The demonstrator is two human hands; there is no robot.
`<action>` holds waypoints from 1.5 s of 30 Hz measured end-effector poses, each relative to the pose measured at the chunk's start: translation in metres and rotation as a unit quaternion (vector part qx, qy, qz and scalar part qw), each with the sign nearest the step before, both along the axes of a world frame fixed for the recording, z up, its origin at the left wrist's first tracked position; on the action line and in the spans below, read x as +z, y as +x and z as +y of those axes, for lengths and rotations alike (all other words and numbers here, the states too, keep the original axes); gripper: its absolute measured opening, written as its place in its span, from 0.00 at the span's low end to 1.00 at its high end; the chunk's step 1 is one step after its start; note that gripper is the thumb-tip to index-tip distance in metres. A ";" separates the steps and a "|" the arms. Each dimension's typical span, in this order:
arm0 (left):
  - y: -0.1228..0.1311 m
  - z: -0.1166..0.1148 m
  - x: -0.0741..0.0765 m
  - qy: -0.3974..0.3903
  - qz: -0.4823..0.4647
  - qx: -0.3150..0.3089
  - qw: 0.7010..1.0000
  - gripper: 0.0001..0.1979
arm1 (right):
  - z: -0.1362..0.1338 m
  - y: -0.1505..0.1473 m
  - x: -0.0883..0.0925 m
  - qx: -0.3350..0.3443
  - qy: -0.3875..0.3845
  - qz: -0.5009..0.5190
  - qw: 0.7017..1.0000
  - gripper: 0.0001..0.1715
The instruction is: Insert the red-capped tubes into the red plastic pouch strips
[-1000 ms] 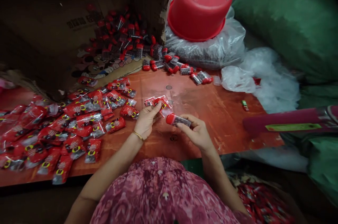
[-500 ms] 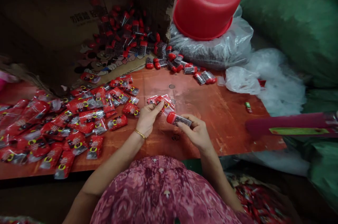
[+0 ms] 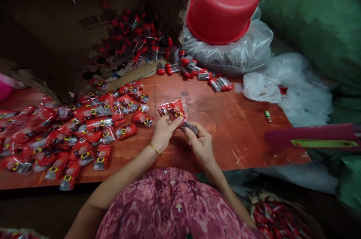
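My left hand [image 3: 167,129], with a gold bracelet at the wrist, is closed on a red printed plastic packet [image 3: 177,107] above the middle of the table. In my right hand [image 3: 201,142] a small clear bottle with dark contents [image 3: 191,127] is gripped between thumb and fingers. The bottle's red-capped end meets the packet's lower edge, partly behind my left fingers; how far it is inside I cannot tell. To the left lies a heap of filled red packets [image 3: 93,124].
An open cardboard box [image 3: 118,75] at the back holds many red-capped bottles [image 3: 135,40], some spilling onto the red table [image 3: 225,130]. A red tub [image 3: 225,6] rests upside down on a clear bag [image 3: 225,56]. A dark pink bar [image 3: 282,138] juts in from the right.
My right hand has moved left and brought the bottle against the packet. My left hand has shifted slightly right, and the packet stands more upright.
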State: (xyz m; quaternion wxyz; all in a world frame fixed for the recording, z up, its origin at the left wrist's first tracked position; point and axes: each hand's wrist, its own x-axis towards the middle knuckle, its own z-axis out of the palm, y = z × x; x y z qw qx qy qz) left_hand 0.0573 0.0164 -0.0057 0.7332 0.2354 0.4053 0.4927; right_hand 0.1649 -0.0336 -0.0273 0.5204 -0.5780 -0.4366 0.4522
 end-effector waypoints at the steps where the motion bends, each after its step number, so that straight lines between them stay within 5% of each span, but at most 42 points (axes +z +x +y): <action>1: 0.001 -0.001 -0.001 0.002 -0.006 -0.003 1.000 0.17 | 0.000 -0.003 0.000 -0.011 -0.003 0.016 1.000 0.15; 7: -0.002 0.001 0.001 0.009 -0.022 -0.038 0.999 0.16 | 0.002 -0.021 0.001 -0.048 -0.008 0.143 0.989 0.17; 18: 0.006 -0.009 -0.004 -0.035 -0.021 0.044 0.998 0.18 | 0.003 -0.024 -0.001 -0.095 -0.008 0.057 0.994 0.17; 25: 0.000 0.000 0.000 -0.014 0.049 -0.001 0.999 0.19 | 0.007 -0.025 0.000 -0.018 -0.020 0.092 0.995 0.20; 32: -0.008 0.009 0.012 0.011 0.042 -0.046 0.998 0.20 | 0.022 -0.033 0.004 -0.001 -0.006 0.143 0.990 0.20; 36: -0.007 0.006 0.007 -0.001 0.055 -0.076 0.996 0.23 | 0.022 -0.037 0.004 0.009 -0.006 0.148 0.989 0.20; 41: -0.004 0.000 -0.001 -0.006 0.061 -0.056 0.997 0.24 | 0.025 -0.037 0.000 -0.022 -0.012 0.144 0.989 0.18; 45: -0.009 0.007 0.008 0.002 0.028 -0.024 0.999 0.20 | 0.023 -0.030 0.004 0.068 -0.020 0.116 0.991 0.17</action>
